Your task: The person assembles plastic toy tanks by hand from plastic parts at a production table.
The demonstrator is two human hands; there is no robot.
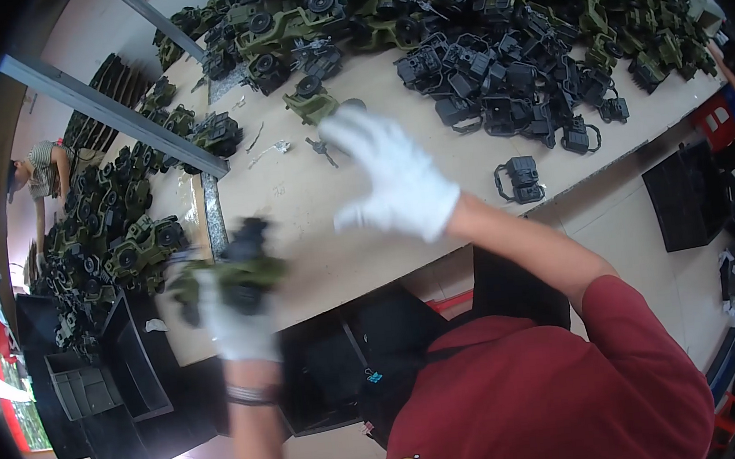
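Note:
My left hand (239,321), in a white glove, grips a green toy jeep (252,271) with black parts on top; both are smeared by motion over the table's left front edge. Also white-gloved, my right hand (393,169) stretches over the middle of the table, thumb apart from the fingers. Its fingertips are by another green toy jeep (311,104) with dark wheels; whether they touch it I cannot tell. A small dark plastic piece (322,152) lies just beneath those fingertips. To the right, a black plastic frame part (519,179) lies near the table edge.
Green toy jeeps (281,25) are heaped along the far side, beside a pile of black frame parts (504,84). More jeeps (121,196) crowd the left, behind a grey metal post (108,113). A grey crate (82,385) stands lower left. Another person (47,167) bends at far left.

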